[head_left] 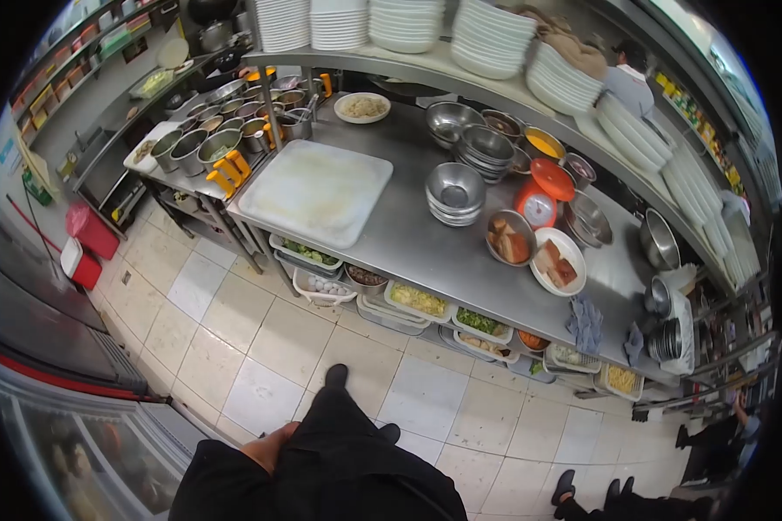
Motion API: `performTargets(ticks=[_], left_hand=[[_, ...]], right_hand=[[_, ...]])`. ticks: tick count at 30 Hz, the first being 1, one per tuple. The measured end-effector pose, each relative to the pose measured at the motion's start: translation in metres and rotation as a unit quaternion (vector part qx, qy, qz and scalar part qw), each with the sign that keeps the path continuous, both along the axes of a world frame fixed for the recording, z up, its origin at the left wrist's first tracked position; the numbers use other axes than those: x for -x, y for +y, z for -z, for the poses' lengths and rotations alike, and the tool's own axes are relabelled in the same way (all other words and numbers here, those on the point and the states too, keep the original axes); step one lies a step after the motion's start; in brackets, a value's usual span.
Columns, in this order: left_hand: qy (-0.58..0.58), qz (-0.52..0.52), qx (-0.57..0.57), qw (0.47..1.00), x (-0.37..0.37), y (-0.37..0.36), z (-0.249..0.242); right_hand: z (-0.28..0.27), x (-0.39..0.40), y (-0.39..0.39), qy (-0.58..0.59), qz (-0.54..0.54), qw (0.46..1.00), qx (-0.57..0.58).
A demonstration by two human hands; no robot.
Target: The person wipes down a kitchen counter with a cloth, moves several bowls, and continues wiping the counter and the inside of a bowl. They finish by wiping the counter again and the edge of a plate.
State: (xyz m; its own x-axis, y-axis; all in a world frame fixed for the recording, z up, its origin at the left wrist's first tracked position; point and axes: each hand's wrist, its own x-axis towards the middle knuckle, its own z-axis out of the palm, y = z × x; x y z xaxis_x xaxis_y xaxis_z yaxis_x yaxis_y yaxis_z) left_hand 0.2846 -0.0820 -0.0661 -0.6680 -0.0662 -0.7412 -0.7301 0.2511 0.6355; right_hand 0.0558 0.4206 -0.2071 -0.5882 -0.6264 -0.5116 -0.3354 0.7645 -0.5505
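Observation:
My left hand [269, 445] hangs low beside my dark trousers, at the end of a black sleeve, close against the thigh. Its fingers are mostly hidden, so I cannot tell whether it holds anything. My right hand is out of view. Ahead stands a steel counter [382, 204]. On it lie a white cutting board [318, 191], stacked steel bowls [454, 191], an orange kitchen scale [539, 207], a steel bowl with pieces of meat [510, 239] and a white dish [558, 262] holding more meat. A plate of pale shredded food [362, 108] sits at the back.
Food trays [417, 300] line the shelf under the counter. Stacked white plates [493, 36] fill the shelf above. Steel pots [222, 148] stand at left, near a red bin [91, 227]. A glass-topped cabinet [104, 451] is at lower left. Other people [627, 82] are at right.

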Motion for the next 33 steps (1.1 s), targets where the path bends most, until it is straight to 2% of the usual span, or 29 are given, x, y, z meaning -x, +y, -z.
performTargets(ticks=[2,3,5,6,8,9,10,11,12,13,14,15,16,17,18,20,22,23,25,26,27,28,29,30,31,33], left_hand=[[-0.144,0.026,0.077,0.986,0.015,-0.018,-0.043],[-0.153,0.045,0.105,0.982,0.026,-0.030,-0.070],[-0.173,-0.019,0.152,0.973,0.005,-0.059,0.011],[-0.181,-0.053,0.175,0.966,0.007,-0.074,0.014],[-0.240,-0.243,0.128,0.931,0.024,-0.108,0.011],[-0.258,-0.339,0.115,0.897,0.040,-0.124,-0.010],[-0.274,-0.300,0.088,0.910,0.063,-0.150,-0.068],[-0.206,-0.173,0.089,0.959,0.065,-0.176,-0.044],[-0.140,-0.118,0.140,0.973,0.062,-0.195,-0.014],[-0.130,-0.130,0.109,0.977,0.084,-0.211,-0.060],[-0.152,-0.404,0.031,0.902,0.095,-0.221,-0.049],[-0.130,-0.342,0.021,0.931,0.103,-0.240,-0.046],[-0.132,-0.337,0.020,0.932,0.113,-0.256,-0.053],[-0.147,-0.348,0.031,0.925,0.124,-0.268,-0.058],[-0.162,-0.359,0.042,0.918,0.134,-0.279,-0.064],[-0.154,-0.361,0.041,0.919,0.151,-0.295,-0.074],[-0.144,-0.367,0.038,0.918,0.164,-0.307,-0.072],[-0.133,-0.373,0.028,0.918,0.169,-0.310,-0.071],[-0.124,-0.381,0.013,0.916,0.177,-0.308,-0.071],[-0.120,-0.396,0.008,0.910,0.178,-0.305,-0.075],[-0.118,-0.411,0.005,0.904,0.179,-0.302,-0.077],[-0.120,-0.415,0.001,0.902,0.179,-0.298,-0.076],[-0.138,-0.406,0.005,0.904,0.175,-0.294,-0.075],[-0.157,-0.396,0.009,0.905,0.165,-0.290,-0.056],[-0.148,-0.440,0.055,0.884,0.155,-0.279,-0.037],[-0.169,-0.439,0.065,0.880,0.132,-0.261,-0.051]], right_hand=[[-0.011,-0.007,-0.027,-0.061,0.009,0.997,-0.041],[-0.021,-0.005,-0.042,-0.074,0.007,0.996,-0.054],[-0.028,0.002,-0.075,-0.084,0.004,0.994,-0.073],[-0.029,0.007,-0.091,-0.086,0.003,0.993,-0.080],[-0.029,0.017,-0.122,-0.085,-0.003,0.992,-0.092],[-0.024,0.024,-0.134,-0.080,-0.009,0.992,-0.095],[-0.022,0.031,-0.147,-0.074,-0.020,0.992,-0.097],[-0.022,0.038,-0.159,-0.063,-0.039,0.993,-0.096],[-0.022,0.044,-0.169,-0.044,-0.077,0.992,-0.095],[-0.024,0.048,-0.181,-0.016,-0.121,0.987,-0.100],[-0.023,0.045,-0.193,0.020,-0.190,0.976,-0.104],[-0.022,0.064,-0.216,-0.112,0.010,0.989,-0.097],[-0.066,0.087,-0.261,-0.249,0.316,0.915,0.011],[-0.188,0.112,-0.343,-0.265,0.534,0.797,0.100],[-0.225,0.125,-0.382,-0.248,0.536,0.799,0.116],[-0.252,0.139,-0.423,-0.228,0.527,0.808,0.134],[-0.258,0.145,-0.444,-0.184,0.451,0.868,0.098],[-0.261,0.141,-0.449,-0.166,0.440,0.879,0.077],[-0.217,0.136,-0.428,-0.092,0.376,0.922,0.005],[-0.211,0.131,-0.417,-0.106,0.345,0.933,-0.021],[-0.206,0.124,-0.392,-0.029,0.180,0.983,-0.026],[-0.203,0.122,-0.371,0.048,0.007,0.998,-0.029],[-0.198,0.116,-0.352,0.064,-0.074,0.995,-0.030],[-0.196,0.114,-0.338,0.042,-0.081,0.994,-0.061],[-0.192,0.111,-0.325,0.023,-0.093,0.991,-0.092],[-0.188,0.117,-0.309,-0.008,-0.092,0.985,-0.147]])
